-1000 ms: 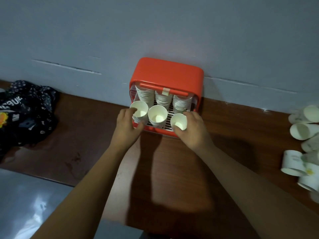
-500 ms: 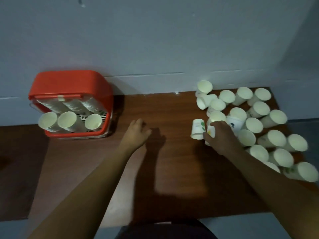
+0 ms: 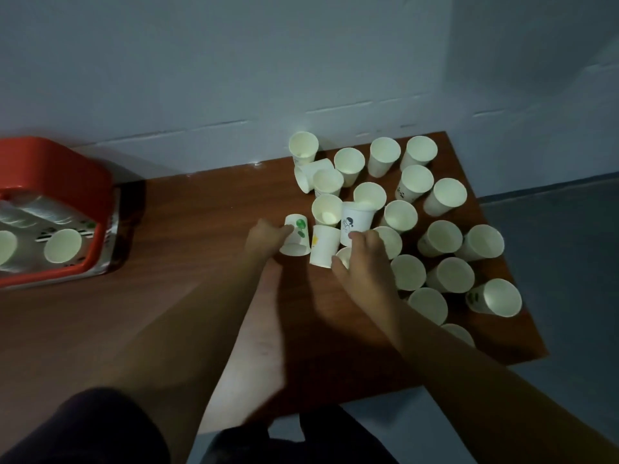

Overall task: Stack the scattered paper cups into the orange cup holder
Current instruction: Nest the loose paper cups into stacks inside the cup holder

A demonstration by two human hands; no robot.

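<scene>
Left hand [image 3: 268, 238] pinches the inverted green-printed white paper cup [image 3: 296, 236]; right hand [image 3: 365, 262] curls round a plain white paper cup [image 3: 343, 254] — both likely bound for the orange plastic holder [image 3: 63, 167].

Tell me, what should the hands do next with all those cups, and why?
Probably the left hand should close around the green-marked cup and lift it. Its fingers touch that cup, which stands upside down at the pile's edge, apart from the orange cup holder on the left.
</scene>
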